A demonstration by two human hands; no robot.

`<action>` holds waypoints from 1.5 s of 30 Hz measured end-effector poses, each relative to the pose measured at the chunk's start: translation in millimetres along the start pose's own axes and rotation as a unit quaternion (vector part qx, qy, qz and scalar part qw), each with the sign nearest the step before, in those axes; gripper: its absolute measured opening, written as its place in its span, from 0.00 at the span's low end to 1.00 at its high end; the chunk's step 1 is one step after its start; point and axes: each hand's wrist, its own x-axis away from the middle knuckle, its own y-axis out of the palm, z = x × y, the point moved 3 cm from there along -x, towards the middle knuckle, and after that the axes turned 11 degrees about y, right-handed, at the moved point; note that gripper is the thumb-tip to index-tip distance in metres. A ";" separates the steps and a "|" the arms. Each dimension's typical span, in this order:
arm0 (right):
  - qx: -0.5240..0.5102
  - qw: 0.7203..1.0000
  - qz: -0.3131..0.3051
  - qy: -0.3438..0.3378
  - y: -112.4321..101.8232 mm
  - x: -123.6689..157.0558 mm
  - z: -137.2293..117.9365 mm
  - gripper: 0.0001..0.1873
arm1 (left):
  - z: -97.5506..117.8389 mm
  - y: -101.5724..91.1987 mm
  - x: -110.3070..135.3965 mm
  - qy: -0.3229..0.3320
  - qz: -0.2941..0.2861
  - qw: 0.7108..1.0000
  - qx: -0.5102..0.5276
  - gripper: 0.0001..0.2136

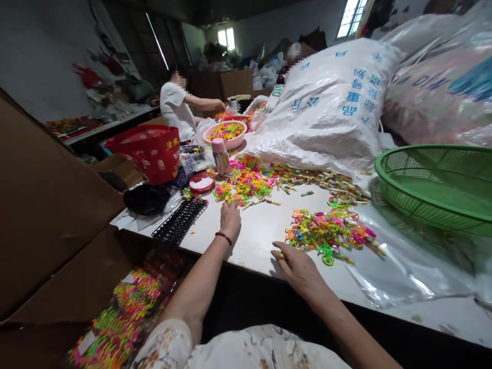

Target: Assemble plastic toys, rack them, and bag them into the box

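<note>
Daylight from high windows (351, 18), dim far room, glare on plastic sheet (403, 261), edges warped, possibly slight blur

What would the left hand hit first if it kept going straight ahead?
Probably the heap of bright plastic pieces, lying on the table just beyond the left hand.

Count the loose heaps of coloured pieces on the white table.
2. The far heap lies by the left hand; the near heap lies just beyond the right hand. A thin trail along the white sack joins them; more may hide behind it.
</note>
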 end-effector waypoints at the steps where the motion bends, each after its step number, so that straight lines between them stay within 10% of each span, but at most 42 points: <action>1: 0.007 1.000 -0.025 0.006 8.0 -6.1 -7.4 0.19 | -0.5 -1.3 8.6 0.003 -0.004 1.000 -0.002 0.06; 8: 0.136 0.988 -0.053 0.040 43.8 -97.7 -51.0 0.23 | -13.1 -21.7 67.1 -0.057 0.030 0.996 0.069 0.19; 15: 0.101 0.987 -0.024 0.121 67.9 -144.9 -48.7 0.17 | -22.2 -38.7 84.8 -0.088 0.040 0.988 0.122 0.08; 27: -0.184 0.968 -0.041 0.168 44.3 -87.4 -22.8 0.15 | -35.2 -37.9 39.7 -0.272 0.061 0.804 0.525 0.08; 33: -0.512 0.821 -0.110 0.228 45.1 -47.8 -15.0 0.13 | -12.5 -29.8 58.9 -0.270 0.089 0.746 0.602 0.12; 37: -0.539 0.799 -0.133 0.232 47.0 -42.0 -19.4 0.18 | 5.3 -32.7 77.3 -0.256 0.104 0.712 0.646 0.11; 42: -0.547 0.791 -0.173 0.212 52.2 -43.6 -31.1 0.24 | 32.2 -28.7 100.0 -0.259 0.032 0.595 0.760 0.14; 45: -0.581 0.758 -0.211 0.208 52.8 -43.0 -36.4 0.25 | 46.3 -26.3 112.7 -0.237 -0.005 0.596 0.767 0.14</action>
